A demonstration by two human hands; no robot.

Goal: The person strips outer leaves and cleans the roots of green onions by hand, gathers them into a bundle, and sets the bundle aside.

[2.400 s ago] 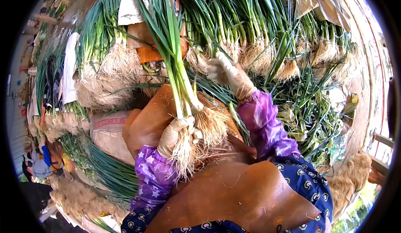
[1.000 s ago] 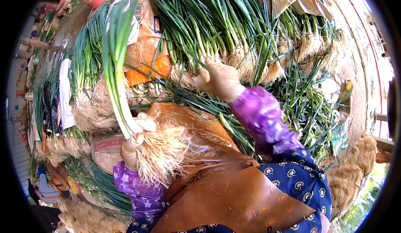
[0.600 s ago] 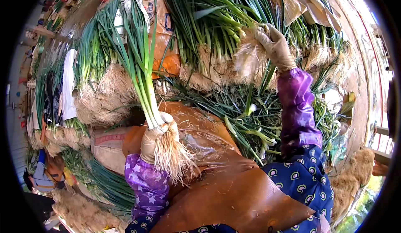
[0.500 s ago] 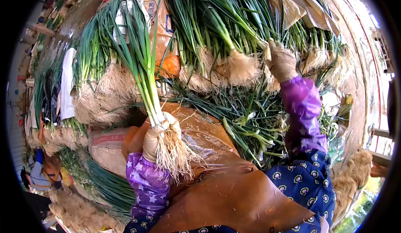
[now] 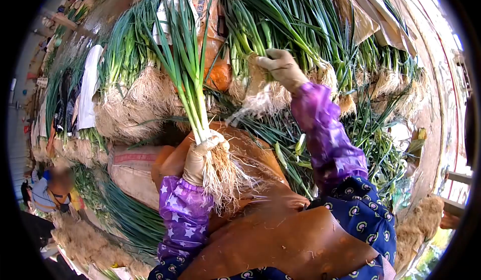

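Well, the green-onion bunch (image 5: pixel 196 110) leans toward eleven o'clock; the left hand (image 5: pixel 197 162) is closed round its necks, a sound grip. At one o'clock, the right hand (image 5: pixel 282 69) half-curls against rooted stalks (image 5: pixel 254 54), hold unclear; pinching low should spare the leaves.

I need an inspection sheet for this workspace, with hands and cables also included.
Surface: brown sheet, uneven and creased.
Job's things: held bunch of green onions, roots attached; row of green onions beyond.
Clutter: heap of loose leaves at the right.
Left hand: gloved, closed around the held bunch near its roots.
Right hand: gloved, at the row; grip unclear.
Cables: nothing seen.
Surroundings: pale sack; another person at the far left.
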